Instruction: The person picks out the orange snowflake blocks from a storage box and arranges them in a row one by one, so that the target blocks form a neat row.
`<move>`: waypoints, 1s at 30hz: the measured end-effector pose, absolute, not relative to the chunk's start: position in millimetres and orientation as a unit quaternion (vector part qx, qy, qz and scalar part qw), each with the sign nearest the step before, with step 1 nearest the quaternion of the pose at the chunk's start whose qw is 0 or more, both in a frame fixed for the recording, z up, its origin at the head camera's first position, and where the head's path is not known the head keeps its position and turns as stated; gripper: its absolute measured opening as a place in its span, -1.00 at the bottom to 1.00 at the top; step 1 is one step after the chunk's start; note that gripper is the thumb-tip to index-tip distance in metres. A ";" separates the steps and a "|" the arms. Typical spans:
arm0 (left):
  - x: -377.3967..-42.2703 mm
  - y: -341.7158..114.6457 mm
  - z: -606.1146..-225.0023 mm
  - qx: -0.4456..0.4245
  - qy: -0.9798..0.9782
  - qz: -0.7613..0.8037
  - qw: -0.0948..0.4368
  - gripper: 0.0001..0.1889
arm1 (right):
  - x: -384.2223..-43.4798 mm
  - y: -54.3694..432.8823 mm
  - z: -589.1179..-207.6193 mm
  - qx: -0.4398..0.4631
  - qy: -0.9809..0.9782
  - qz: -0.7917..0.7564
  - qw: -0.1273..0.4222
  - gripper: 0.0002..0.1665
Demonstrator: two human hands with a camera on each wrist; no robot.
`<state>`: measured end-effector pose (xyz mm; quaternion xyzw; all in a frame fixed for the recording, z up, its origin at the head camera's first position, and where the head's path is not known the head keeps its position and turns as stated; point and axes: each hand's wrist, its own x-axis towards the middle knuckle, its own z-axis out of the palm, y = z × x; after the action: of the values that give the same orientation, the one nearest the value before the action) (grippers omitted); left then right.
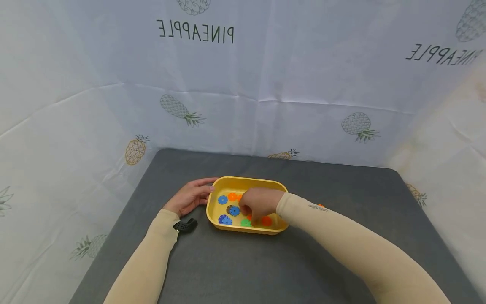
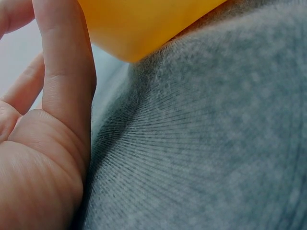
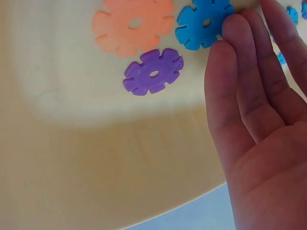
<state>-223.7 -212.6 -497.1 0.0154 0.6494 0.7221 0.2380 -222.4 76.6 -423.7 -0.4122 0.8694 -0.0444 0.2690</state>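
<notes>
A yellow tray [image 1: 247,229] holds several flat, notched plastic discs, among them a blue disc [image 1: 222,199], an orange disc [image 1: 232,196] and a green disc [image 1: 246,222]. My left hand [image 1: 191,196] rests against the tray's left end, its fingers fairly straight along the outer wall. In the left wrist view those fingers lie beside the tray's side. My right hand [image 1: 262,202] reaches down into the tray. Its fingers look extended in the right wrist view, fingertips right at a blue disc [image 3: 201,24]. Close by lies a purple disc [image 3: 153,73]. The right thumb is hidden there.
The tray stands on a grey tabletop [image 1: 235,266]. An orange piece [image 1: 321,205] shows beyond the right forearm, to the right of the tray. A black band [image 1: 185,226] is at the left wrist. White cloth [image 1: 265,63] printed with pineapples hangs behind and at the sides.
</notes>
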 end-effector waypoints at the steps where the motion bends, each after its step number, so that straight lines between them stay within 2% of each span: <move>1: -223.4 -212.7 -497.1 0.016 0.649 0.722 0.238 -0.35 | -221.7 75.8 -423.9 -0.413 0.870 -0.038 0.268 -0.70; 17: -219.6 -212.1 -497.1 0.016 0.636 0.735 0.237 -0.35 | -220.0 72.9 -426.3 -0.410 0.874 -0.015 0.261 -0.74; 30: -221.1 -211.2 -495.5 0.022 0.639 0.731 0.239 -0.33 | -220.0 74.2 -426.7 -0.419 0.873 -0.019 0.247 -0.69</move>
<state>-221.1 -211.2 -495.5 0.0221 0.6393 0.7306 0.2388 -220.0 74.2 -426.7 -0.4190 0.8734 -0.0185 0.2474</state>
